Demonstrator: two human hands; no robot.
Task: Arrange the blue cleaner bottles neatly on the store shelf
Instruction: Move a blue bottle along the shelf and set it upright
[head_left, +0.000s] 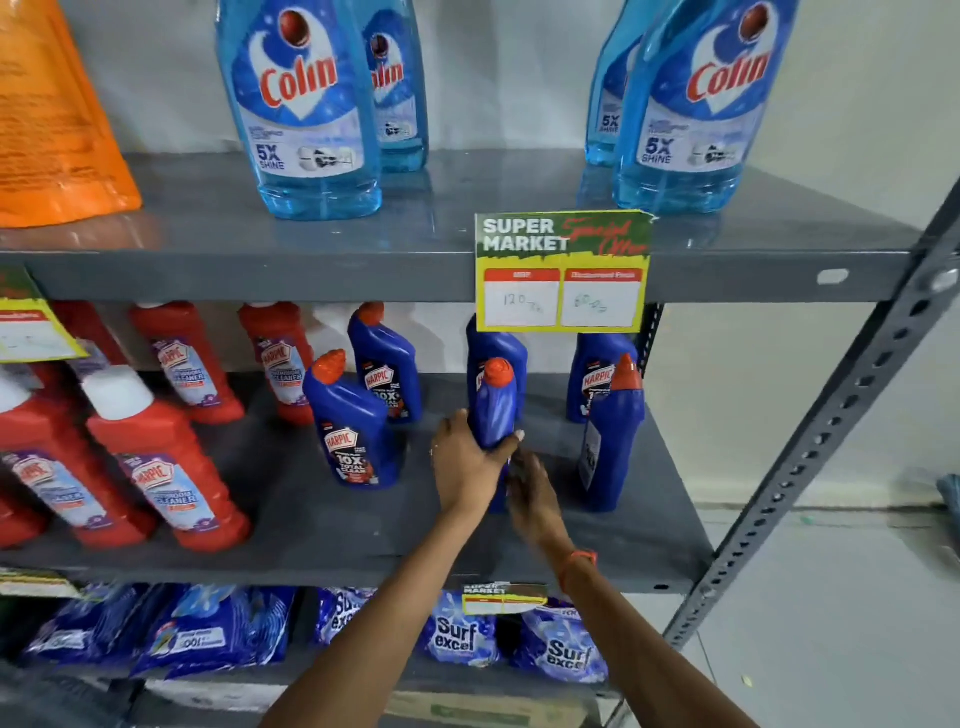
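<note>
A person's left hand (467, 462) has its grip clamped around the lower body of a blue cleaner bottle (496, 410) standing upright on the middle shelf (332, 525), right of centre. The right hand (530, 488), blurred, lies against the bottle's base; whether its grip is closed cannot be told. Four more blue bottles stand around it: one left (353, 431), two behind (387, 369) (493, 345), one with its label turned aside near the shelf's right edge (613, 441), and another behind that (592, 374). Red bottles (166, 467) fill the shelf's left half. Bare shelf runs along the front edge. A price tag (561, 273) hangs from the upper shelf's lip.
</note>
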